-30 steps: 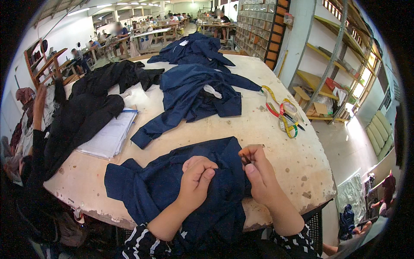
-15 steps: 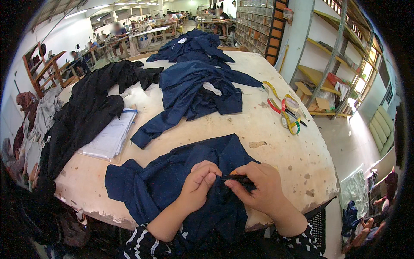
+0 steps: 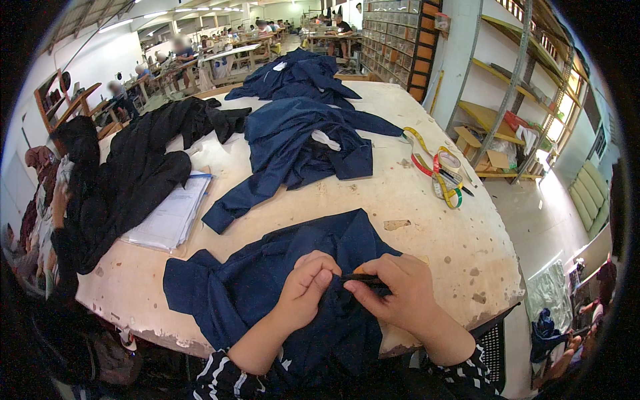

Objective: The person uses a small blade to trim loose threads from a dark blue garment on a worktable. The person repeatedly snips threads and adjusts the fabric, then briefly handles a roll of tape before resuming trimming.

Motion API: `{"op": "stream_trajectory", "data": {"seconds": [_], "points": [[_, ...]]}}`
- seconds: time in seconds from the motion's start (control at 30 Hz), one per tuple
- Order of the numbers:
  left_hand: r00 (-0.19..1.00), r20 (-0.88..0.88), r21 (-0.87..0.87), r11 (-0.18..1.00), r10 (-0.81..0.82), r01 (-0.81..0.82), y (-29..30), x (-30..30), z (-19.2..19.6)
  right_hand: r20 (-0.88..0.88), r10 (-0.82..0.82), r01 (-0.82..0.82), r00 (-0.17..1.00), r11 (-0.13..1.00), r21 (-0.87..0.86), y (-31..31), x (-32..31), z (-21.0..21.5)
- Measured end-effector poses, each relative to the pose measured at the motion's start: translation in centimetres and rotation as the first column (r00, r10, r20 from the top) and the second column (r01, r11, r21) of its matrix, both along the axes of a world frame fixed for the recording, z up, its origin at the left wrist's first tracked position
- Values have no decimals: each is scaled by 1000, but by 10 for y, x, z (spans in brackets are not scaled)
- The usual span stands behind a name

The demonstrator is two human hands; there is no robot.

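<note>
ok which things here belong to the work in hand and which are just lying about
In use:
nearest navy garment, under the left hand and right hand
small black tool in the right hand, kind unclear

Untouched, seemingly just lying about:
middle navy garment
far navy garment
papers
yellow-and-red tape measure

White wall (image 3: pixel 110 57), yellow-boarded metal shelves (image 3: pixel 479 115), pale floor (image 3: pixel 527 213), bright ceiling lights (image 3: pixel 115 26).
</note>
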State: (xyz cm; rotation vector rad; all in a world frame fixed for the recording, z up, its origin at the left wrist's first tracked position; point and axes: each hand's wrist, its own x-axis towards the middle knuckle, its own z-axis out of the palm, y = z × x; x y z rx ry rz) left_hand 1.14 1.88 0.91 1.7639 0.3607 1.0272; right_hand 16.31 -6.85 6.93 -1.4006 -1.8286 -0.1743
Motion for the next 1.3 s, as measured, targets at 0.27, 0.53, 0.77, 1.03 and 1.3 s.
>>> {"op": "stream_trajectory", "data": {"seconds": [0.27, 0.53, 0.77, 1.03, 1.3], "points": [[999, -3, -47, 998, -46, 46, 0, 0, 2, 5, 27, -27, 1000, 999, -21, -1, 0, -2], [997, -72, 52, 998, -26, 30, -6, 9, -7, -943, 73, -392, 326, 918, -65, 6, 14, -14], [999, 34, -101, 995, -9, 12, 1, 3, -6, -574, 27, -135, 818, 980, -146, 12, 15, -20], [999, 48, -83, 997, -7, 11, 0, 1, -5, -2, 17, -17, 1000, 996, -92, -1, -3, -2], [999, 43, -54, 998, -14, 16, 1, 2, -6, 35, 7, -5, 999, 999, -37, -1, -4, -3]]}}
